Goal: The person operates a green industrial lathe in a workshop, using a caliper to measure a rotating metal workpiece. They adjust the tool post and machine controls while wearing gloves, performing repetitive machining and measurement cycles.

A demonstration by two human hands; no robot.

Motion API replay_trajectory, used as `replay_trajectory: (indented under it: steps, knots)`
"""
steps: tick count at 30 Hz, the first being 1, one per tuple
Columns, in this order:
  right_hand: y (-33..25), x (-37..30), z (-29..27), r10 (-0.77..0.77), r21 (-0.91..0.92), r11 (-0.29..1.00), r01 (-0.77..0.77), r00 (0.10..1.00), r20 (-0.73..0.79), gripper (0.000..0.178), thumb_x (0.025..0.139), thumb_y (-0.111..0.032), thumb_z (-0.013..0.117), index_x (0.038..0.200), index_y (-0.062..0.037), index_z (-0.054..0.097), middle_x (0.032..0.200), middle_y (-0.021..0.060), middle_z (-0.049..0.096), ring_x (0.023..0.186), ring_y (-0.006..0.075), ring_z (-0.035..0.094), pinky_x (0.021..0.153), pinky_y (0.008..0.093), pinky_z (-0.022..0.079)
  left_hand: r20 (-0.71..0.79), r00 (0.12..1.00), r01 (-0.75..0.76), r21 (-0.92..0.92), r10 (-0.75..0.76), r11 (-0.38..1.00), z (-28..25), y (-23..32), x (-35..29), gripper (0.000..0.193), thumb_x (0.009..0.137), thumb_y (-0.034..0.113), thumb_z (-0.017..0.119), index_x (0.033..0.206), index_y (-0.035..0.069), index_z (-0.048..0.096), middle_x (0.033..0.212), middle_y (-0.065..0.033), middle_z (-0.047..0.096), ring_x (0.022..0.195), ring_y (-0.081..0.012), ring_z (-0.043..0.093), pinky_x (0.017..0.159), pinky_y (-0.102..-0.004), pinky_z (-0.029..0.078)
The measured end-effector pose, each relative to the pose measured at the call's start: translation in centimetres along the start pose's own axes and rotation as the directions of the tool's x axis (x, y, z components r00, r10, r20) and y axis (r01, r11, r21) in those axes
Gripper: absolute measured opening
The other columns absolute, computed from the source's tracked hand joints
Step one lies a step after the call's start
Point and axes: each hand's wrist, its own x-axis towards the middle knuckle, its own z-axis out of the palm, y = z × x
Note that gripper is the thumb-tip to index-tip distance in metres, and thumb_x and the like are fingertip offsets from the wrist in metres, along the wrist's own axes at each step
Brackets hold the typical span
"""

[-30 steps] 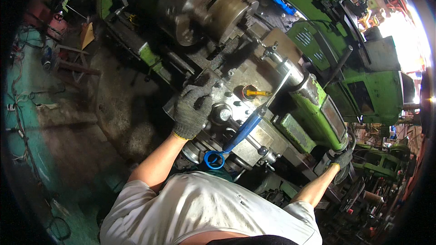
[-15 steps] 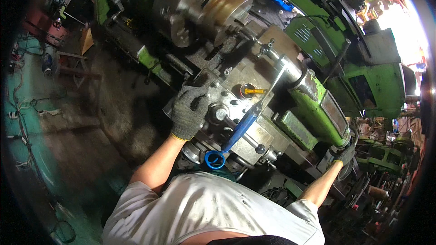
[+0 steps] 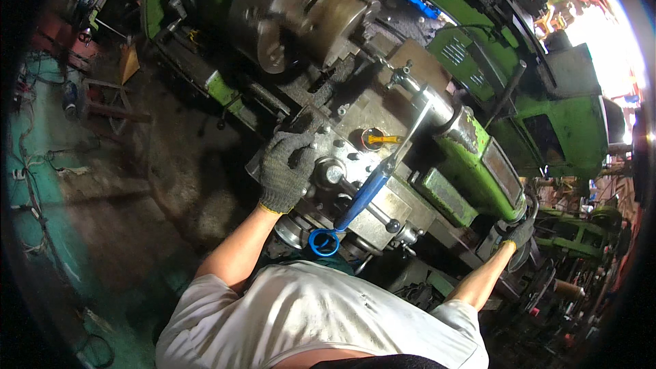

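My left hand [image 3: 285,167], in a grey knit glove, rests on the corner of the lathe's tool post [image 3: 339,143]. Its fingers curve over the metal, and a gap shows between thumb and fingers. Far to the right, my gloved right hand [image 3: 522,234] is closed on the handwheel [image 3: 521,256] of the green tailstock [image 3: 478,164]; part of its grip is hidden. A blue-handled tool [image 3: 362,198] with a thin metal shaft and a ring end lies across the tool post. Beside it sits a round tin [image 3: 365,131] with a yellow-handled brush [image 3: 384,139] in it.
A large blurred chuck [image 3: 270,17] holds a round metal workpiece [image 3: 336,24] at the top. The tailstock quill [image 3: 427,96] points toward it. A ball-ended lever [image 3: 391,225] sticks out near my body. Cables [image 3: 31,184] run over the green floor at left.
Light on the workpiece has turned from bright gold to duller brown, with the chuck blurred in both frames. Both hands stay in the same places.
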Motion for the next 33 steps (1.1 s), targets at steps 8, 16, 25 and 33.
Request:
replay_trajectory:
  steps: [8, 16, 25, 33]
  knots:
    - [-4.0, -1.1, -0.3, 0.485, 0.418, 0.782, -0.462, 0.873, 0.057, 0.063, 0.106, -0.056, 0.045, 0.136, -0.0071, 0.071, 0.118, 0.0176, 0.074, 0.094, 0.0334, 0.071, 0.065, 0.0496, 0.063, 0.006, 1.000, 0.004, 0.021, -0.004, 1.000, 0.0, 0.0, 0.3, 0.018, 0.089, 0.005, 0.076, 0.107, 0.003, 0.075, 0.102, -0.0123, 0.072, 0.100, -0.0303, 0.070, 0.091, -0.0410, 0.055]
    - [-2.5, -0.5, 0.6, 0.234, 0.225, 0.946, -0.235, 0.972, 0.033, 0.067, 0.108, -0.052, 0.043, 0.130, 0.0044, 0.071, 0.115, 0.0183, 0.077, 0.093, 0.0316, 0.073, 0.080, 0.0426, 0.060, 0.009, 1.000, 0.011, 0.044, -0.011, 0.999, -0.1, 0.4, 0.2, 0.017, 0.089, 0.006, 0.077, 0.106, 0.003, 0.075, 0.103, -0.0127, 0.073, 0.099, -0.0302, 0.070, 0.091, -0.0406, 0.055]
    - [2.7, 0.6, 1.0, 0.293, -0.013, 0.955, -0.295, 0.953, -0.073, 0.070, 0.109, -0.055, 0.044, 0.131, 0.0063, 0.071, 0.117, 0.0192, 0.077, 0.101, 0.0301, 0.072, 0.088, 0.0424, 0.059, 0.037, 0.999, -0.035, 0.030, 0.034, 0.999, -0.6, 0.2, 0.6, 0.020, 0.090, 0.007, 0.076, 0.110, 0.004, 0.075, 0.106, -0.0136, 0.072, 0.101, -0.0303, 0.070, 0.092, -0.0406, 0.055]
    - [1.4, 0.5, 0.5, 0.275, -0.023, 0.961, -0.276, 0.961, -0.020, 0.069, 0.107, -0.055, 0.049, 0.133, 0.0056, 0.069, 0.122, 0.0200, 0.074, 0.106, 0.0307, 0.070, 0.093, 0.0427, 0.057, 0.050, 0.988, -0.144, -0.074, 0.147, 0.987, -0.9, -0.8, 0.9, 0.038, 0.094, 0.021, 0.077, 0.128, 0.004, 0.068, 0.120, -0.0171, 0.071, 0.113, -0.0334, 0.068, 0.101, -0.0434, 0.053]
